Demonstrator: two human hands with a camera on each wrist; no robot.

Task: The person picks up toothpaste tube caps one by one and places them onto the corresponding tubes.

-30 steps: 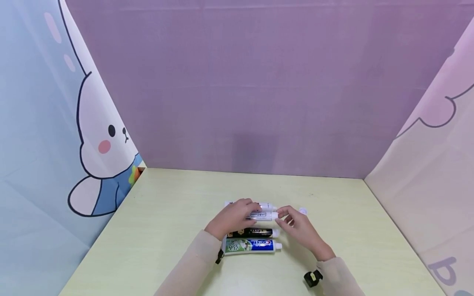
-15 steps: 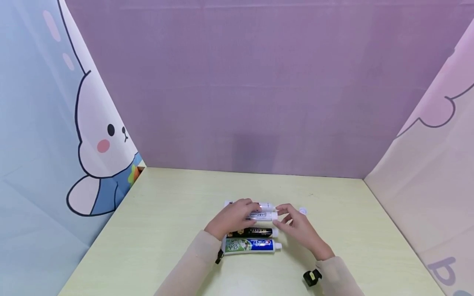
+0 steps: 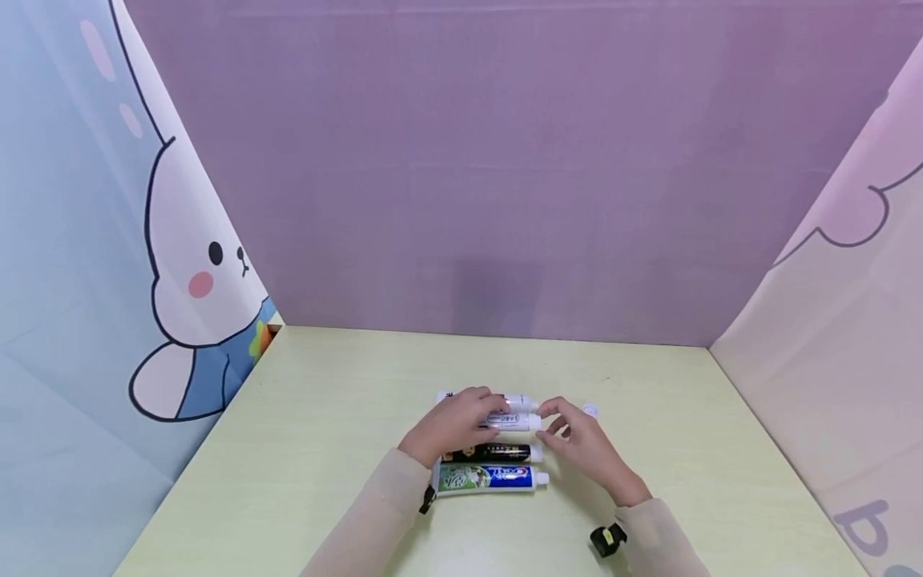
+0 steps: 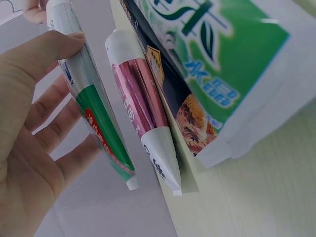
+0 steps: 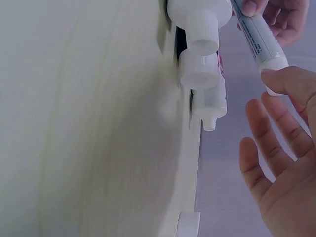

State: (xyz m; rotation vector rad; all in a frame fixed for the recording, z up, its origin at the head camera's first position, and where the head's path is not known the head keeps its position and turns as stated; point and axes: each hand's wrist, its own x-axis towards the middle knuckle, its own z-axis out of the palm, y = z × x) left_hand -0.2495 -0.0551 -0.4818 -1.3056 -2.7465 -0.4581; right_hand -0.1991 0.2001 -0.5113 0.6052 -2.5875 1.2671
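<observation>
While the left grip (image 3: 456,421) holds a glossy, tapered tube (image 4: 101,116), the right grip (image 3: 587,449) pinches its cap (image 5: 275,63)

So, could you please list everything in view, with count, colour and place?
Table: 1, pale yellow, underneath
Held tube: 1, white, green, red, above table
Pink tube: 1, pink and white, farthest on table
Wide tube: 1, green and blue, nearest on table
Black tube: 1, black, between those two
Loose cap: 1, white, table, right
Backdrop: 1, purple, behind
Curtains: 2, blue and pale pink, sides
Wrist cameras: 2, black, wrists
Sleeves: 2, beige, arms
Left hand: 1, bare, gripping held tube
Right hand: 1, bare, pinching held tube's cap
</observation>
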